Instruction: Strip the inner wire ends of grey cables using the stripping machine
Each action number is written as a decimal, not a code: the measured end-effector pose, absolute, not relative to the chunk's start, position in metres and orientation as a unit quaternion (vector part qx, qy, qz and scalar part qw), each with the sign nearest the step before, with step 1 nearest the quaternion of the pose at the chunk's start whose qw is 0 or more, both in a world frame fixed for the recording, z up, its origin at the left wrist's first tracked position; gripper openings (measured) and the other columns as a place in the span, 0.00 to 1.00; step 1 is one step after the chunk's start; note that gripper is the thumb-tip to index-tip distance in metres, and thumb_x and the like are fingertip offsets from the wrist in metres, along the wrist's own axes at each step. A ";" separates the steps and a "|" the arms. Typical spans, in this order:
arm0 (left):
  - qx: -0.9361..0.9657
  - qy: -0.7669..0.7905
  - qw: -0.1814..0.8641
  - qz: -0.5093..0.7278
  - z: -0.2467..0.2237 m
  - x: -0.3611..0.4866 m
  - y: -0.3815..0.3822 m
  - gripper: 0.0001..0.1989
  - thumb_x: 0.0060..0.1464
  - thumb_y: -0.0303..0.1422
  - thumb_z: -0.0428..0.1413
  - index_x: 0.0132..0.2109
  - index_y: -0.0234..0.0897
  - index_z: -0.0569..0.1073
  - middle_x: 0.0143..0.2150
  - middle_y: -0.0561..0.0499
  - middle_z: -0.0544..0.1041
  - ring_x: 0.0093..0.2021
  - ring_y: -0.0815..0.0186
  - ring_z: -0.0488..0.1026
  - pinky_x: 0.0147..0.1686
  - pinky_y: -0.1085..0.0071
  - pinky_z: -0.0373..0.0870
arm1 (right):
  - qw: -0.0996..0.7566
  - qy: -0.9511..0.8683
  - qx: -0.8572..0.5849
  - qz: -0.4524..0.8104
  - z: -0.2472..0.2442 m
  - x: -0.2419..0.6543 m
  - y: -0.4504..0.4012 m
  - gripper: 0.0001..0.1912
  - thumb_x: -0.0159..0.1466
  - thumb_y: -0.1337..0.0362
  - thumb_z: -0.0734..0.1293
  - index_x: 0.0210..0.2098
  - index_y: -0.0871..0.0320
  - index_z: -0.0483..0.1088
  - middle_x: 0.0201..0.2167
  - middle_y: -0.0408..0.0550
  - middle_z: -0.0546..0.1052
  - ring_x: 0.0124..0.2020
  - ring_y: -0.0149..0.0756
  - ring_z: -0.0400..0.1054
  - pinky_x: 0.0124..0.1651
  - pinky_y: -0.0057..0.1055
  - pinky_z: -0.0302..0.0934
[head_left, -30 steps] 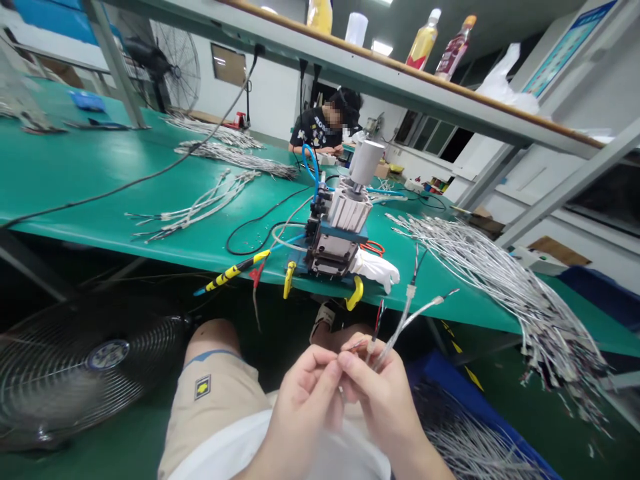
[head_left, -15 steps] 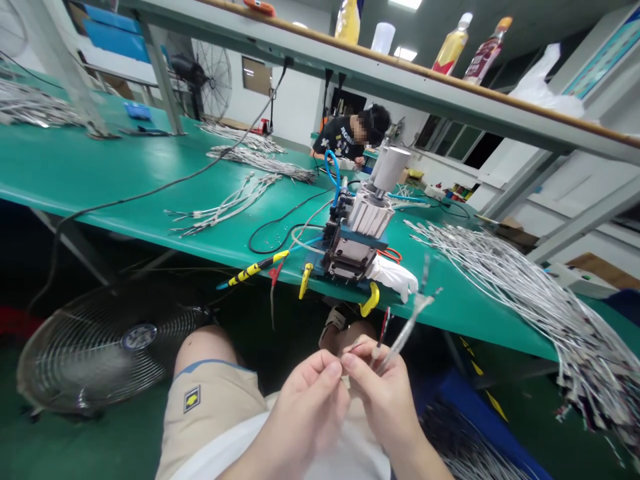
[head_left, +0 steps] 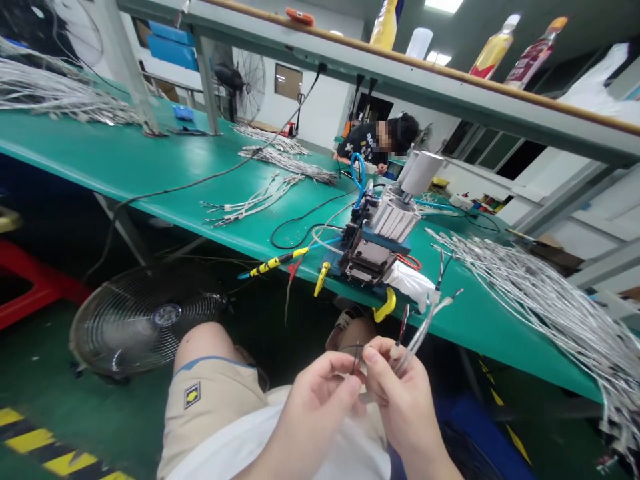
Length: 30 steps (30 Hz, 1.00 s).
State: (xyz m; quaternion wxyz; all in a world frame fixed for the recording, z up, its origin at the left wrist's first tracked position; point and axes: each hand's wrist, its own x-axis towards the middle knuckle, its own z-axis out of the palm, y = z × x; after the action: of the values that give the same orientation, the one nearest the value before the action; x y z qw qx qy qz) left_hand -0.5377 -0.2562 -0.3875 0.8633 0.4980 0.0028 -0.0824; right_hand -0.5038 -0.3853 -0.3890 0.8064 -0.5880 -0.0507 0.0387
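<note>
Both hands are together over my lap at the lower middle. My right hand (head_left: 400, 390) is closed around a few whitish cables (head_left: 419, 337), whose split ends with dark and red wires point up and right. Between the hands, thin dark wires (head_left: 357, 357) stick up. My left hand (head_left: 323, 407) pinches at the base of these wires, thumb and forefinger near the right fingertips. Just beyond stands a metal press (head_left: 377, 230) at the table's front edge, with a white cloth (head_left: 411, 280) at its side.
A green table (head_left: 190, 163) crosses the view. Cable bundles (head_left: 540, 293) lie at right, others further left. A floor fan (head_left: 145, 320) stands lower left. Bottles (head_left: 495, 48) stand on the overhead shelf (head_left: 450, 73). Another person (head_left: 373, 143) sits across.
The view has turned left, so table and press appear further right. My left fingers have parted slightly from the right ones, and thin dark wires now show between them.
</note>
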 end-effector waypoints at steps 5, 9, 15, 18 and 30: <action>0.502 0.020 0.862 -0.068 -0.384 -0.536 -0.257 0.13 0.55 0.39 0.60 0.33 0.33 0.71 0.28 0.50 0.75 0.30 0.67 0.72 0.35 0.72 0.69 | 0.775 -0.095 -0.625 0.030 -0.384 -0.509 -0.384 0.14 0.65 0.57 0.71 0.29 0.60 0.71 0.20 0.41 0.66 0.19 0.28 0.58 0.21 0.21 0.55; 0.528 -0.005 0.844 -0.099 -0.384 -0.539 -0.259 0.13 0.57 0.40 0.58 0.34 0.32 0.71 0.31 0.45 0.78 0.30 0.63 0.75 0.35 0.68 0.71 | 0.761 -0.067 -0.646 -0.007 -0.386 -0.512 -0.389 0.13 0.66 0.57 0.71 0.30 0.60 0.72 0.23 0.43 0.69 0.24 0.30 0.61 0.27 0.22 0.58; 0.554 -0.015 0.823 -0.127 -0.384 -0.532 -0.261 0.15 0.56 0.43 0.58 0.36 0.32 0.71 0.33 0.43 0.79 0.32 0.62 0.76 0.36 0.68 0.71 | 0.764 -0.044 -0.643 -0.013 -0.389 -0.515 -0.396 0.13 0.65 0.56 0.71 0.31 0.60 0.71 0.22 0.42 0.67 0.23 0.30 0.60 0.26 0.23 0.57; 0.560 -0.011 0.820 -0.116 -0.386 -0.526 -0.260 0.14 0.57 0.42 0.57 0.36 0.33 0.70 0.35 0.44 0.79 0.33 0.63 0.76 0.36 0.69 0.71 | 0.745 -0.054 -0.664 -0.041 -0.385 -0.517 -0.395 0.14 0.66 0.57 0.70 0.30 0.59 0.71 0.23 0.42 0.67 0.24 0.31 0.60 0.27 0.23 0.57; 0.517 -0.052 0.839 -0.162 -0.396 -0.524 -0.253 0.11 0.60 0.39 0.56 0.37 0.35 0.66 0.33 0.46 0.80 0.27 0.66 0.76 0.31 0.72 0.69 | 0.738 -0.043 -0.669 -0.075 -0.378 -0.526 -0.398 0.16 0.67 0.58 0.69 0.27 0.60 0.68 0.21 0.40 0.63 0.22 0.29 0.55 0.25 0.24 0.53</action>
State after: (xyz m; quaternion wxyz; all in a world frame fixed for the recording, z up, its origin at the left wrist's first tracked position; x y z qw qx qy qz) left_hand -0.5240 -0.2526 -0.3961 0.8390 0.5169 -0.0522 -0.1617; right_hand -0.5255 -0.3980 -0.3780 0.7380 -0.6692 -0.0431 -0.0746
